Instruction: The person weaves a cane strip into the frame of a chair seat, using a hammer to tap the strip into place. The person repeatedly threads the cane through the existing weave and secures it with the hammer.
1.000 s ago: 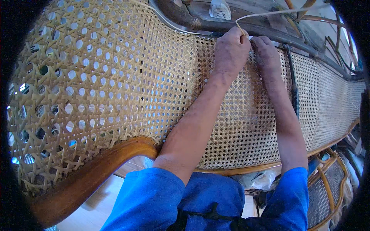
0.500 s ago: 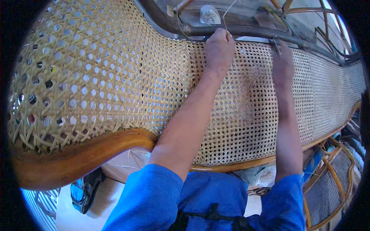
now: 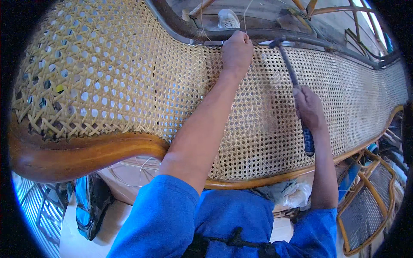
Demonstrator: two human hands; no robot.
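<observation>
A long panel of woven cane (image 3: 266, 129) stretches in front of me on a wooden frame. At its far edge, along a dark rail (image 3: 292, 35), my left hand (image 3: 238, 51) is closed in a pinch. A thin cane strand (image 3: 245, 19) rises from its fingertips. My right hand (image 3: 309, 106) grips a hammer (image 3: 288, 62) by its shaft, above the panel. The hammer's head points away from me near the dark rail, right of my left hand, and its dark grip sticks out below my fist.
Polished brown wood (image 3: 86, 152) edges the panel's near side. A blue and black bag (image 3: 88, 206) lies at lower left. Another cane-and-wood piece (image 3: 365, 215) stands at lower right. Beyond the dark rail is a white shoe (image 3: 228, 19). Clear plastic (image 3: 297, 193) lies below the near edge.
My right hand has drawn back toward me from the far rail, bringing the hammer's shaft into full view. My left hand keeps its pinch at the far edge. The view has shifted slightly.
</observation>
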